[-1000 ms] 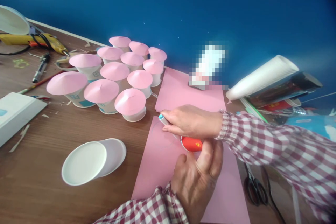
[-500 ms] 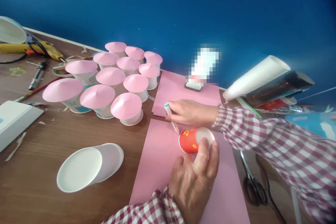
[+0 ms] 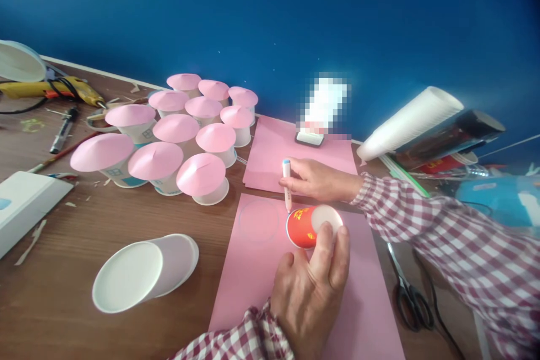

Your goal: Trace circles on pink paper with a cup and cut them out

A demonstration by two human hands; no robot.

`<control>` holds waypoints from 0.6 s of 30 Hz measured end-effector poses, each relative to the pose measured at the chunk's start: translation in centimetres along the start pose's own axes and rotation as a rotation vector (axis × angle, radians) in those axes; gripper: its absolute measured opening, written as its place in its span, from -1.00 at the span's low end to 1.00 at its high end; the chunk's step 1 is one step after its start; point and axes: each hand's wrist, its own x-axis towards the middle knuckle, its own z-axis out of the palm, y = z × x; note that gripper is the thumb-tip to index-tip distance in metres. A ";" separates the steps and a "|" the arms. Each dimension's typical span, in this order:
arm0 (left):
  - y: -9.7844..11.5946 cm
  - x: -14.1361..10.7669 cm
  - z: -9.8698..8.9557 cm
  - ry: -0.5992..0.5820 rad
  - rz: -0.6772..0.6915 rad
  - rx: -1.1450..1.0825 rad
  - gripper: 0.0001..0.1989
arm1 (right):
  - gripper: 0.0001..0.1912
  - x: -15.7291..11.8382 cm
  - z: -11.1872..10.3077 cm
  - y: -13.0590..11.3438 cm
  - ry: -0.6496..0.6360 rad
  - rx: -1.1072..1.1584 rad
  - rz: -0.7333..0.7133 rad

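My left hand (image 3: 310, 287) grips a red paper cup (image 3: 301, 227) with yellow print, which stands upside down, rim on a pink sheet (image 3: 253, 287). Its fingers press on the cup's white base. In my right hand (image 3: 314, 180) is a slim white marker (image 3: 287, 191) with a blue end, held nearly upright between thumb and fingers. The marker's tip meets the paper at the far-left edge of the cup's rim. A faint drawn circle (image 3: 259, 221) shows on the sheet left of the cup.
Several cups with pink cone roofs (image 3: 201, 174) stand at the back left. A white paper cup (image 3: 126, 278) is front left. Scissors (image 3: 411, 298) lie right of the sheet, and a stack of white cups (image 3: 413, 121) leans by the blue wall. A glue gun (image 3: 76, 93) lies far left.
My right hand has moved right, bringing the marker from a slant to nearly upright along the cup's rim. My left hand stays on the cup. The view has shifted slightly.
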 end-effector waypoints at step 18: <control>-0.4 0.8 -0.7 -0.047 0.058 -0.054 -0.38 | -0.83 -3.7 1.3 3.4 0.252 0.380 0.018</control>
